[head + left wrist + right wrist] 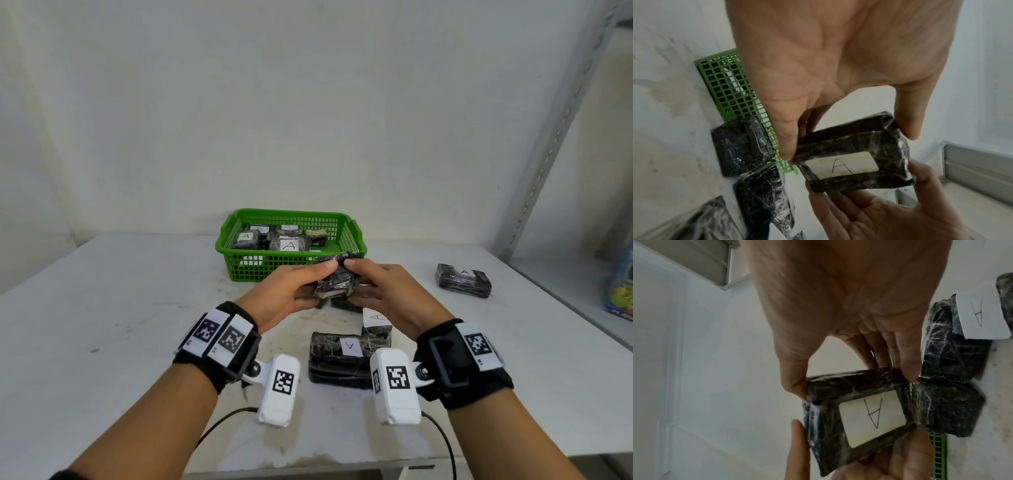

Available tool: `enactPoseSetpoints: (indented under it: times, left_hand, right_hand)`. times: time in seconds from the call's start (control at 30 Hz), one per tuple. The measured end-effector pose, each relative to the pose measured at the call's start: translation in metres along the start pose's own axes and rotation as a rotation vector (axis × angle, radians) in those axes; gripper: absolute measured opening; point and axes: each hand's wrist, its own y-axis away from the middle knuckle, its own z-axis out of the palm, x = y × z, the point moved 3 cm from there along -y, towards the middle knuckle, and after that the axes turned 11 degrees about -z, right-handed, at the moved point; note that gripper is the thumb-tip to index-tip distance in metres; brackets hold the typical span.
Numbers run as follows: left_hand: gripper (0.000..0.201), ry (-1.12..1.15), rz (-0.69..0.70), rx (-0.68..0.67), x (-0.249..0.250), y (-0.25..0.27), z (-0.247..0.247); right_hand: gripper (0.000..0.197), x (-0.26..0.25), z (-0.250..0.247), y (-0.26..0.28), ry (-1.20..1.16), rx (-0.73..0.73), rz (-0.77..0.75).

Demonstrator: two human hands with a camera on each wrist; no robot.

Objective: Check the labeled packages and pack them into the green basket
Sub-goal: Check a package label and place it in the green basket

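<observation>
Both hands hold one black plastic-wrapped package (337,279) just above the table, in front of the green basket (352,236). My left hand (291,291) pinches its left end and my right hand (383,291) its right end. The wrist views show the package's (855,155) white label marked "A" (872,417) on its underside. The basket (729,91) holds several black packages labelled "A" (289,245).
More wrapped packages lie on the white table: one with an "A" label (346,356) near my wrists, another (376,325) behind it, one (463,280) at the right. A grey metal shelf upright (561,130) stands at the right edge.
</observation>
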Motion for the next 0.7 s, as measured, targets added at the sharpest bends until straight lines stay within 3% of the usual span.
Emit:
enactPoseSetpoints:
  times: [0.13, 0.23, 0.37, 0.47, 0.57, 0.63, 0.7]
  left_hand:
    - [0.020, -0.024, -0.012, 0.120, 0.002, -0.005, -0.001]
    - [0.036, -0.021, -0.007, 0.057, 0.002, -0.006, -0.002]
    - [0.048, -0.078, -0.016, -0.019, 0.001, -0.004, -0.001]
    - [0.061, -0.091, 0.029, 0.053, 0.001, -0.009, -0.007]
    - [0.077, -0.162, 0.106, 0.136, 0.001, -0.011, -0.013]
    - [0.092, -0.269, 0.132, 0.155, 0.002, -0.008, -0.013]
    - [0.102, -0.378, 0.132, 0.114, 0.001, -0.006, -0.010]
  right_hand:
    - [0.040, 0.000, 0.002, 0.002, -0.023, -0.051, 0.020]
    - [0.048, -0.001, 0.000, 0.003, -0.038, -0.073, 0.015]
    - [0.035, -0.005, -0.001, 0.004, -0.009, -0.070, -0.013]
    - [0.056, -0.007, -0.001, 0.007, 0.017, -0.121, 0.000]
    - [0.074, -0.006, 0.000, 0.008, 0.012, -0.086, 0.114]
    - [0.070, -0.005, 0.002, 0.008, -0.020, -0.044, 0.182]
    - [0.052, -0.003, 0.004, 0.007, -0.009, -0.023, 0.179]
